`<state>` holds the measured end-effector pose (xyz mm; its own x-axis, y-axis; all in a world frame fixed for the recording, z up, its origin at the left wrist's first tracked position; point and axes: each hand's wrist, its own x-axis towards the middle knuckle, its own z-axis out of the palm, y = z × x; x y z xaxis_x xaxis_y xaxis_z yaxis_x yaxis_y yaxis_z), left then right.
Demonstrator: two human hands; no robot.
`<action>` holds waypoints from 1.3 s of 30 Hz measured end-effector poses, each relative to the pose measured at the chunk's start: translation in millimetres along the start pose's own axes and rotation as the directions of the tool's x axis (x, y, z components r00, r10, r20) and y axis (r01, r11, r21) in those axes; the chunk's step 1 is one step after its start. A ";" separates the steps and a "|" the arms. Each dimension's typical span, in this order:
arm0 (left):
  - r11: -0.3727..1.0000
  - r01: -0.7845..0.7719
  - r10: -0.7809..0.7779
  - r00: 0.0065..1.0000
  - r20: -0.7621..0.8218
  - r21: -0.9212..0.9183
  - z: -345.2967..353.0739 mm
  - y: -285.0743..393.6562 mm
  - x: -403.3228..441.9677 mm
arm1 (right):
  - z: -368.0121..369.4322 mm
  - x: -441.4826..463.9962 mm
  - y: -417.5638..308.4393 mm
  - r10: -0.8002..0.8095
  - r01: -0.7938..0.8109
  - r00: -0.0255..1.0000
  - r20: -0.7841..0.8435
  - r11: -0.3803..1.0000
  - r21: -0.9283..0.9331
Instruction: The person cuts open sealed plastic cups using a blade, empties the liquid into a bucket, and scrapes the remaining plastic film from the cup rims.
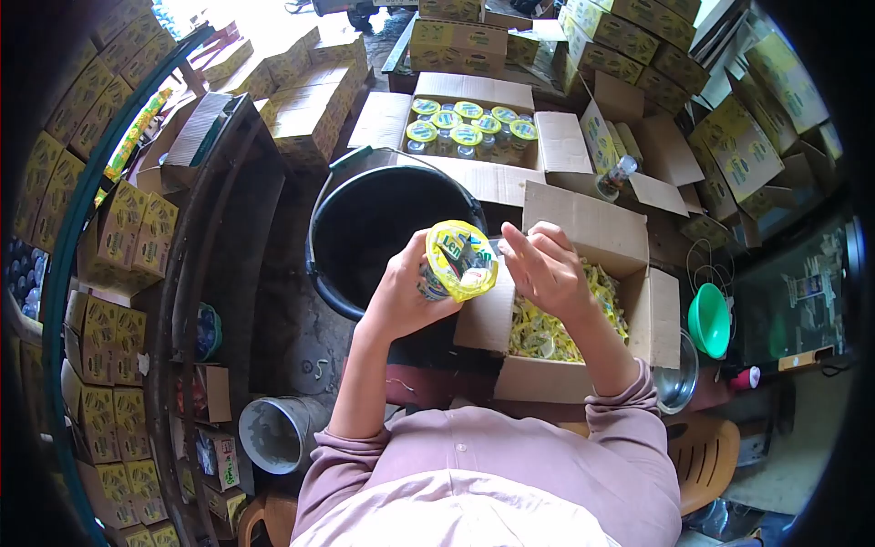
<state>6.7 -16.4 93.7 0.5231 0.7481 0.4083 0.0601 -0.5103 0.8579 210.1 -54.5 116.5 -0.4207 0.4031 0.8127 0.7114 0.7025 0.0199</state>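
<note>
A plastic cup with a yellow-rimmed lid (461, 261) is gripped in my left hand (401, 290), its lid tilted up toward me. Printed lettering and a small dark, shiny piece show on the lid. Just to the right is my right hand (552, 272), apart from the cup, with fingers loosely bent and nothing visible in them. Below that hand, a cardboard box (583, 211) holds many small yellow wrapped pieces (547, 330). Under the cup and to its left stands a large black bucket (342, 210) with a raised handle.
Beyond the bucket, an open carton (474, 88) holds several yellow-lidded cups (466, 134). A clear bottle or jar (616, 177) leans by another open carton. A green bowl (709, 319) sits at right, a grey bucket (278, 436) at lower left. Stacked yellow cartons (114, 383) line the left.
</note>
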 end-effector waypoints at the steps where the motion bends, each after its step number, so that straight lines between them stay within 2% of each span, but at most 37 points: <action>1: 1.000 -0.012 0.012 1.000 -0.017 0.015 6.2 4.1 -4.3 | -6.6 -1.6 -3.7 -0.011 0.011 1.000 0.000 1.000 -0.007; 4: 0.997 -0.028 0.034 0.996 -0.088 0.067 26.7 14.9 -17.3 | -26.5 -6.7 -15.9 0.012 -0.011 0.998 0.068 1.000 -0.016; 7: 0.979 -0.042 0.080 0.978 -0.191 0.198 48.2 21.8 -25.7 | -39.0 -22.9 -25.3 0.055 -0.053 0.995 0.080 0.998 -0.024; 8: 0.980 -0.066 0.107 0.971 -0.214 0.190 56.4 26.2 -26.7 | -44.3 -26.0 -27.0 0.064 -0.063 0.996 0.062 0.998 -0.015; 11: 0.973 -0.009 0.072 0.960 -0.269 0.231 83.4 32.4 -31.0 | -62.0 -41.0 -28.5 0.099 -0.096 0.993 0.057 0.994 -0.045; 14: 0.991 0.005 0.025 0.974 -0.224 0.135 104.1 42.8 -33.0 | -81.5 -54.7 -22.9 0.086 -0.083 0.995 0.048 0.995 -0.058; 17: 0.991 0.001 0.024 0.984 -0.178 0.137 120.3 49.1 -31.3 | -100.7 -66.3 -18.0 0.054 -0.049 0.996 0.073 0.997 -0.063; 21: 1.000 0.003 -0.003 0.996 -0.090 -0.005 137.6 60.2 -22.3 | -118.2 -83.7 -7.8 0.018 -0.013 0.996 0.092 0.999 -0.052; 24: 1.000 0.010 -0.010 1.000 0.002 0.017 150.8 54.2 -17.5 | -126.4 -90.8 1.9 0.006 -0.002 0.997 0.071 0.999 -0.055; 27: 0.999 0.046 -0.046 0.999 0.021 0.021 163.3 50.9 -11.4 | -136.2 -98.0 9.4 0.039 -0.029 0.994 0.098 0.994 -0.102; 31: 0.997 0.013 -0.011 1.000 -0.020 0.078 171.4 50.6 -2.4 | -145.1 -101.5 15.4 0.079 -0.077 0.995 0.064 0.997 -0.022; 34: 0.997 0.029 -0.027 0.999 -0.025 0.074 172.0 58.0 2.2 | -151.2 -101.9 19.3 0.109 -0.105 0.991 0.081 0.993 -0.048; 39: 0.999 0.028 -0.026 0.999 -0.026 0.043 176.6 56.2 3.4 | -151.2 -105.1 25.3 0.077 -0.075 0.995 0.062 0.996 -0.047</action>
<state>162.0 -117.4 88.3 0.4992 0.7720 0.3934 0.1110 -0.5073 0.8546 357.5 -167.7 119.6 -0.3982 0.4917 0.7744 0.7665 0.6421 -0.0135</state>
